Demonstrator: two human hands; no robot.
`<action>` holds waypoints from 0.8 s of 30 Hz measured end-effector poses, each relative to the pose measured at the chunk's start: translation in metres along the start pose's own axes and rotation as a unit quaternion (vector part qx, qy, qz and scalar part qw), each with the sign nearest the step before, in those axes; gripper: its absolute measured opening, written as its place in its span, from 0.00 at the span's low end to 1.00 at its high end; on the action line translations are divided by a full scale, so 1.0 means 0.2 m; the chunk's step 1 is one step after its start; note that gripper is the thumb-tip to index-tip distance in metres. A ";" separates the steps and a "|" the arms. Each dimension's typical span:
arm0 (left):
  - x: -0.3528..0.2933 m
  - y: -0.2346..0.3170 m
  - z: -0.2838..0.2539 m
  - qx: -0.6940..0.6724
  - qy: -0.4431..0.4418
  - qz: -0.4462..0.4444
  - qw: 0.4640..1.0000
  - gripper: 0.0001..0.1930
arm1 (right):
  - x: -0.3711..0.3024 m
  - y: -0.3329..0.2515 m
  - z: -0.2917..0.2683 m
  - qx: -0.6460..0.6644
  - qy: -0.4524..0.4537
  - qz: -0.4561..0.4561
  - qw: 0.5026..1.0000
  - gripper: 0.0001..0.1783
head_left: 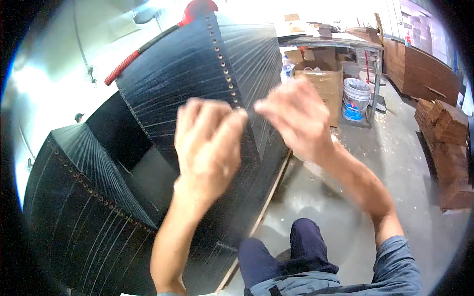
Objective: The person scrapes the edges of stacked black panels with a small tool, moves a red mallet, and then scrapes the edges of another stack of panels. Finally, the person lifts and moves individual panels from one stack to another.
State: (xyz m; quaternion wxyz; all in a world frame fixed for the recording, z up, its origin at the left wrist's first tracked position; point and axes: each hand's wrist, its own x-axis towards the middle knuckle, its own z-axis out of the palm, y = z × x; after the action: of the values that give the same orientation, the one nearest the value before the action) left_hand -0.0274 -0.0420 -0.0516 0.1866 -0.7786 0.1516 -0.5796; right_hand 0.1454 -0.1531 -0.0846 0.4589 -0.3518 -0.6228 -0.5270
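My left hand (210, 143) is raised in front of a tall black panel (168, 74), its fingers curled closed and its thumb tip pressed to the forefinger. My right hand (298, 118) faces it from the right, also closed in a pinch, with a narrow gap between the two. Motion blurs both hands, and whatever they may hold is hidden or too small to make out. Behind them a row of small round holes runs down the panel's edge. A red-headed mallet (197, 12) with a dark shaft and ribbed red grip rests along the panel's top.
A lower black panel (89, 212) with holes and pale streaks stands at the left. Beyond is a workbench (335, 40) with a cardboard box (321, 91) and a white bucket (356, 93) beneath. Flattened cardboard (447, 148) lies on the right floor.
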 end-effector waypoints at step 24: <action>0.49 -0.37 -0.05 0.116 0.029 0.083 0.989 0.04 | 0.50 0.33 0.14 0.002 0.076 -0.022 0.997 0.09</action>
State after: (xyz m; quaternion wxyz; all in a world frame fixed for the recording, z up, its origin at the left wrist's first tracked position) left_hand -0.0089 -0.0211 0.0683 0.3189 -0.7190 0.1526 -0.5984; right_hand 0.1671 -0.1178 0.0318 0.4938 -0.2959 -0.5948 -0.5611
